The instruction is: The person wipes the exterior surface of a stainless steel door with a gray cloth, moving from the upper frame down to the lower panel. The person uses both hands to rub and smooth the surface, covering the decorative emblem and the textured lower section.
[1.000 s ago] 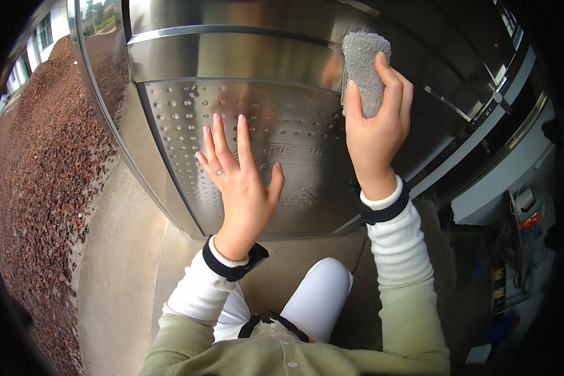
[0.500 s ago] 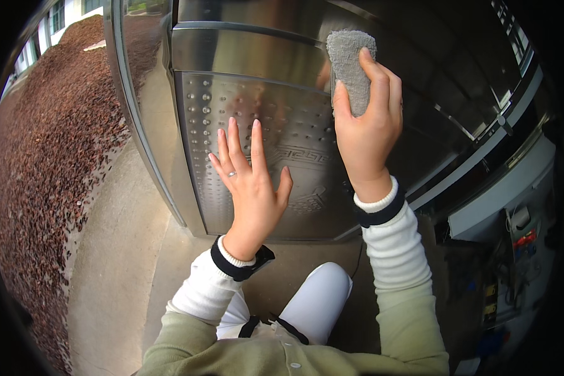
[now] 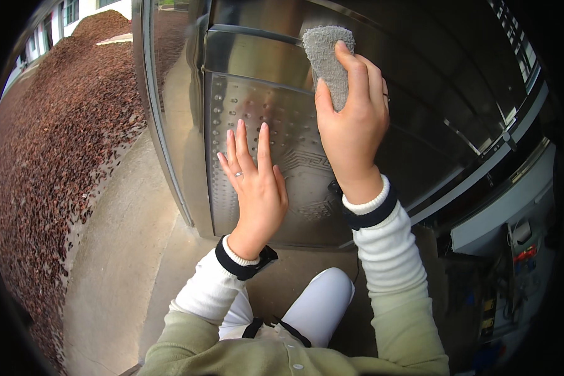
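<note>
My right hand (image 3: 356, 128) grips a grey, fuzzy cloth pad (image 3: 332, 62), its thumb on the left edge and its fingers over the right side. The pad lies against the upper part of a shiny metal door (image 3: 307, 232), near its horizontal bands. Lower and to the left, my left hand (image 3: 257, 197) is open, fingers stretched upward in front of the door's embossed panel of raised dots and angular line patterns. Whether that palm touches the metal, I cannot tell. A ring shows on one left finger.
A metal door frame (image 3: 160, 119) stands at the left. Beyond it, a big heap of reddish-brown pieces (image 3: 62, 138) spreads over a concrete floor (image 3: 116, 250). At the right, a dark interior holds a pale ledge (image 3: 489, 210) and blurred clutter (image 3: 520, 263). My knee (image 3: 323, 301) is near the door's bottom.
The right hand and the pad have slid left across the door. The door and frame sit farther right in the picture as the view shifts. My left hand stays at the panel, fingers slightly closer together.
</note>
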A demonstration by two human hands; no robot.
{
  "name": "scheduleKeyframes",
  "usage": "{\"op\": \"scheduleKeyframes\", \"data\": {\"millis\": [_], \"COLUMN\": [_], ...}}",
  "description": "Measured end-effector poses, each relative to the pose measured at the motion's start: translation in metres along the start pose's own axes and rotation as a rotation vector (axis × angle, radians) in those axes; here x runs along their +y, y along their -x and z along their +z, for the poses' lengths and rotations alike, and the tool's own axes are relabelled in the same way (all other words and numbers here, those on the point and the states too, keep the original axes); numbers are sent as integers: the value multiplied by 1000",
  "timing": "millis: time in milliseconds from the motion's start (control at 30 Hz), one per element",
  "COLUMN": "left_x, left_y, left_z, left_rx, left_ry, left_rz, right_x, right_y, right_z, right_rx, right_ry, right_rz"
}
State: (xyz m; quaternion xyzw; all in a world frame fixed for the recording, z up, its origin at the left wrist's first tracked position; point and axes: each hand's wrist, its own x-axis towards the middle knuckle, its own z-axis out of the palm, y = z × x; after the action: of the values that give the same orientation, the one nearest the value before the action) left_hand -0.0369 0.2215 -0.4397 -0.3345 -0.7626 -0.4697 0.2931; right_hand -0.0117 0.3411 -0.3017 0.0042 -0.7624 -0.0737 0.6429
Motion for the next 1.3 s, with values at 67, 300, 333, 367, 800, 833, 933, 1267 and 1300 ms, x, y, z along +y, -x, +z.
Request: {"op": "scheduleKeyframes", "data": {"millis": [67,300,333,367,800,833,933,1267,1300], "left_x": [-6,-27,-28,-29,-40,-42,-50,-75,-78], "left_y": [-2,-8,-8,-8,-6,-7,-8,-22,-24], "left_z": [1,3,3,2,-16,-19,-27,-37,-37], "left_rx": [15,4,-11,-20,1,16,93,173,141], "left_ry": [-4,-48,-57,-75,79,119,160,668,733], "left_rz": [-4,-48,-54,-56,-48,-37,-13,-131,-157], "right_x": [-4,-14,-15,-17,-46,-49,-59,-64,-64], "right_y": [-1,-5,-5,-5,-4,-3,8,40,42], "right_z": [4,23,25,27,55,57,64,77,77], "right_rx": [2,53,48,47,44,37,-36,-116,-122], "right_ry": [-1,-37,-37,-42,-115,-119,-193,-309,-344], "right_rz": [-10,-99,-99,-104,-163,-169,-180,-212,-200]}}
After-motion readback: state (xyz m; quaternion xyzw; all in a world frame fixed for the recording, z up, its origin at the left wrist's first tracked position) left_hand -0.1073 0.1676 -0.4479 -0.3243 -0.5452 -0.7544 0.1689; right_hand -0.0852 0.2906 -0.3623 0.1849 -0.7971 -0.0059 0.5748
